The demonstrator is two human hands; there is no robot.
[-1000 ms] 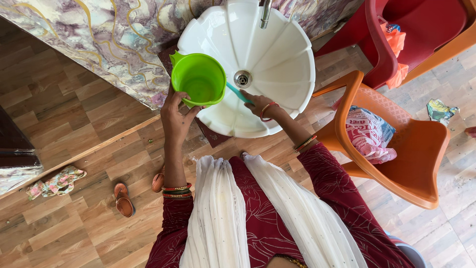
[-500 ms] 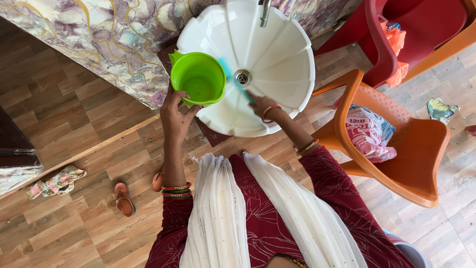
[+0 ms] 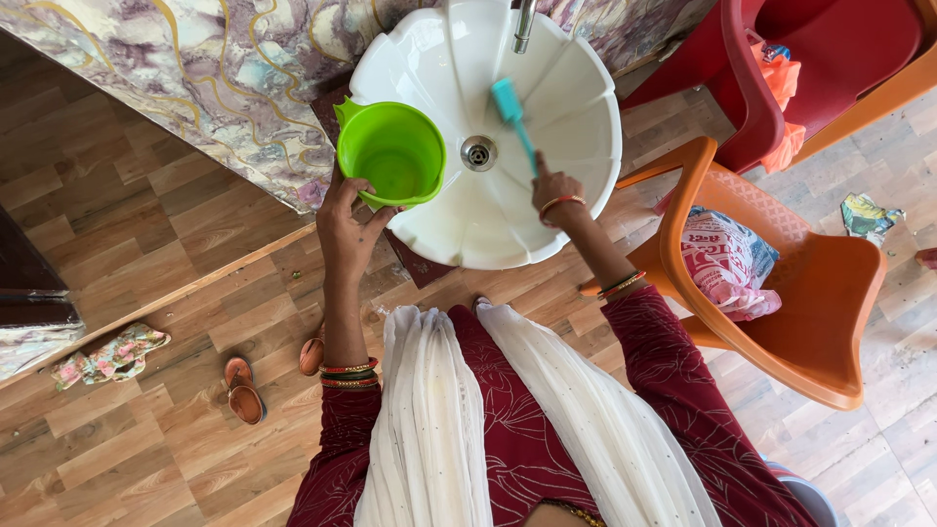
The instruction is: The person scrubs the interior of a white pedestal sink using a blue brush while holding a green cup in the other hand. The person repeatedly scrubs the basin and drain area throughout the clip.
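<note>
A white scalloped wash basin (image 3: 566,78) juts from a marbled wall, with a metal drain (image 3: 478,153) in its middle and a tap (image 3: 524,24) at the top. My left hand (image 3: 348,226) holds a bright green plastic mug (image 3: 390,154) at the basin's left rim. My right hand (image 3: 555,190) grips a teal brush (image 3: 511,110) by its handle. The brush head rests inside the bowl, up and right of the drain, just below the tap.
An orange plastic chair (image 3: 781,293) with a pink and white bag (image 3: 727,262) on it stands close at the right. A red chair (image 3: 830,59) is behind it. Brown sandals (image 3: 242,390) and a floral cloth (image 3: 107,359) lie on the wooden floor at left.
My right hand has swung the teal brush from the basin's left side, near the mug, across the drain to the upper right of the bowl. The mug has stayed in place.
</note>
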